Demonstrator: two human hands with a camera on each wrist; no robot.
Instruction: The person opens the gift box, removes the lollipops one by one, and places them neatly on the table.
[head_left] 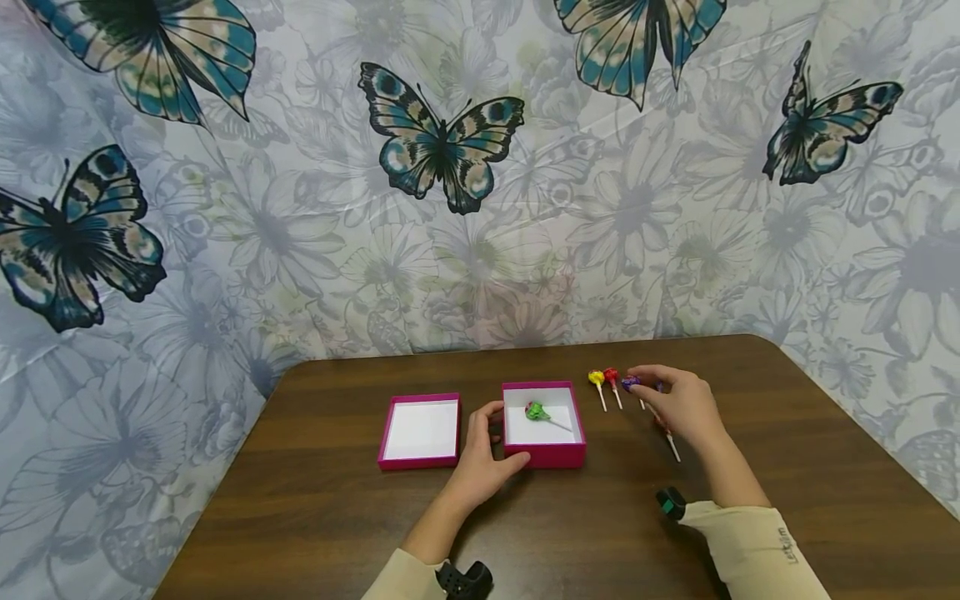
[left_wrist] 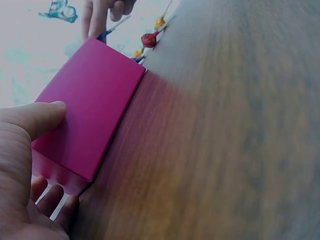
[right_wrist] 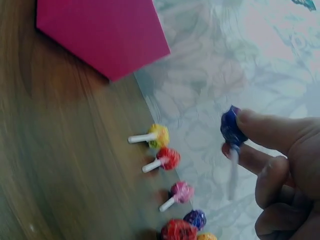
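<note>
My left hand (head_left: 478, 458) holds a deep pink box (head_left: 551, 457) with a white inside by its left side, thumb against the front wall and fingers along the other side. Inside the box lies a green-wrapped lollipop (head_left: 536, 411). To the right, my right hand (head_left: 681, 406) pinches a dark blue-purple lollipop (right_wrist: 232, 126) by its wrapped head, raised above the table, its white stick hanging down. Below it on the table are a yellow lollipop (right_wrist: 159, 135), a red lollipop (right_wrist: 170, 157), a pink lollipop (right_wrist: 182, 192) and a purple lollipop (right_wrist: 195, 219).
A shallow pink lid (head_left: 420, 464), white inside, lies left of the box. More lollipops, one with a large red head (right_wrist: 179, 231), lie under and near the right hand. The brown wooden table (head_left: 585, 533) ends at a butterfly-patterned cloth backdrop (head_left: 480, 275).
</note>
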